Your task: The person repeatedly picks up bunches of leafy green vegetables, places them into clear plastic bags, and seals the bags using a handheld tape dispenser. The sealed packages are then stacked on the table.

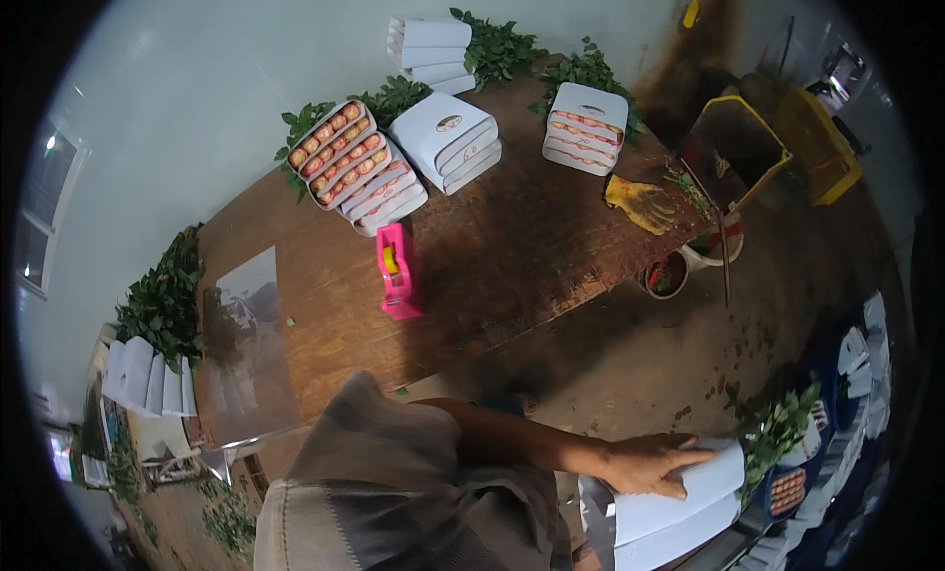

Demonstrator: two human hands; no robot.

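Observation:
My left hand point(653, 464) lies palm down, fingers apart, on top of a white corrugated cardboard wrap point(668, 515) at the lower right. Clear plastic point(596, 513) shows at the wrap's near end. Leafy stems point(775, 438) stand beyond its far end. A small patch of skin at the bottom edge may belong to my right hand; its shape is hidden. Behind my arm, on a wooden table point(509, 276), stands a pink tape dispenser point(399, 272) with yellow tape. White-wrapped bunches of flowers point(347, 157), apparently roses, lie farther back, some with handwritten marks.
A yellow work glove point(641, 205) lies near the table's right end. Beside that end are a yellow-rimmed dark container point(764, 132) and a small bucket point(667, 276). Clear plastic sheeting point(247, 349) covers the table's left part. More wrapped bunches point(148, 379) stand left.

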